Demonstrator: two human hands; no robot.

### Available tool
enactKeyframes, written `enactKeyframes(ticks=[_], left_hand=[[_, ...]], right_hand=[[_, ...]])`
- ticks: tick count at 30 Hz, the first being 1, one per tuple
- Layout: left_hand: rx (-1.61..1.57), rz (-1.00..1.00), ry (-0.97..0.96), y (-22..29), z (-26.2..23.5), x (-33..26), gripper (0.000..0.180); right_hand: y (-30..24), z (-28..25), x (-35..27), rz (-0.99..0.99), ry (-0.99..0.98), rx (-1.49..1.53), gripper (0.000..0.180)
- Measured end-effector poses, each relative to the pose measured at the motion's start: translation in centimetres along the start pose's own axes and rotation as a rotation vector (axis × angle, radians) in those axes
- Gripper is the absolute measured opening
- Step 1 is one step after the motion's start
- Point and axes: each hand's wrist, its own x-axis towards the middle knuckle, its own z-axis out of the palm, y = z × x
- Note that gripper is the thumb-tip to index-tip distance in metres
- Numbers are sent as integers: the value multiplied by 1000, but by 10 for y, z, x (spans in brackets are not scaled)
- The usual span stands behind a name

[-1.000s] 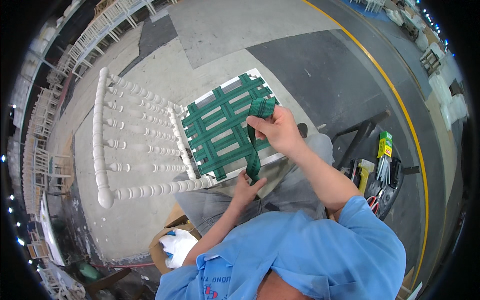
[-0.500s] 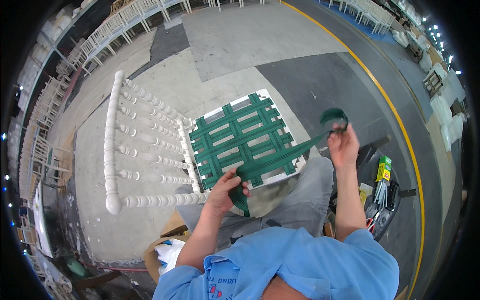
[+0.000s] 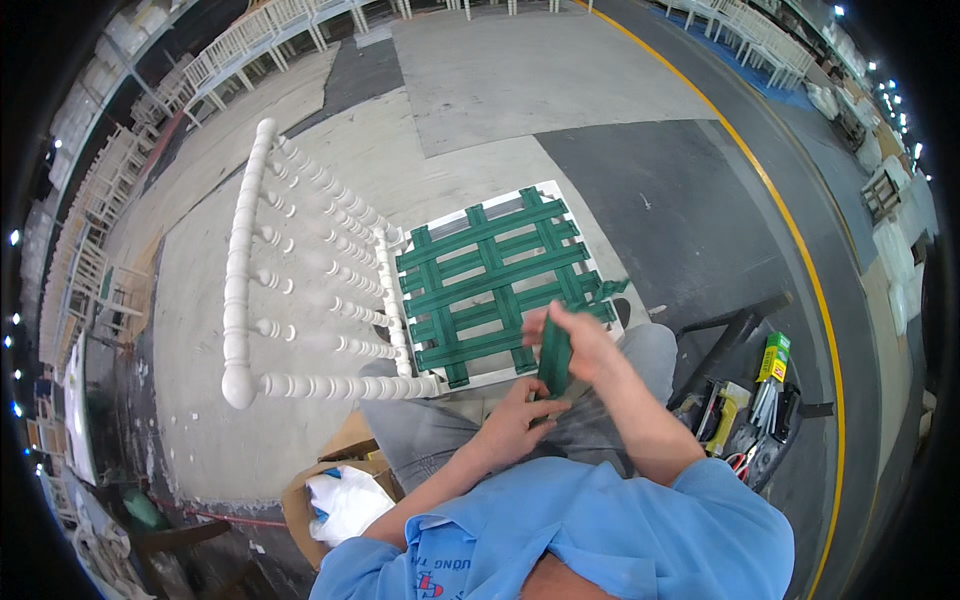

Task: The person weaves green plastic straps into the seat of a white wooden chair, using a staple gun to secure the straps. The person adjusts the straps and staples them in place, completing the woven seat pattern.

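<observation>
Green webbing strap [image 3: 553,362] is pinched upright in the closed right hand [image 3: 580,345] and steadied below by the closed left hand [image 3: 520,420], at the near edge of the white chair's woven seat [image 3: 490,290], keeping it taut.

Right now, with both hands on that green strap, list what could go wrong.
The green strap runs only between the right hand and left hand; a slipped grip could slacken the woven seat. The white chair lies tilted across the lap and might shift. Tools sit close by the right elbow.
</observation>
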Motion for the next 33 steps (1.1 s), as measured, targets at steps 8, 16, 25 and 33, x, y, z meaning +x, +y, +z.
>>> enactKeyframes(ticks=[8, 16, 25, 33], left_hand=[[87, -122, -44, -50, 30, -37, 34], [-470, -243, 396, -44, -13, -21, 23], [-1176, -529, 466, -66, -36, -2, 34], [-1211, -782, 551, -129, -41, 54, 38]], right_hand=[[-116, 9, 9, -319, 118, 115, 39], [-31, 40, 0, -122, -134, -250, 23], [89, 42, 12, 129, -77, -109, 20], [111, 25, 31, 168, 8, -242, 31]])
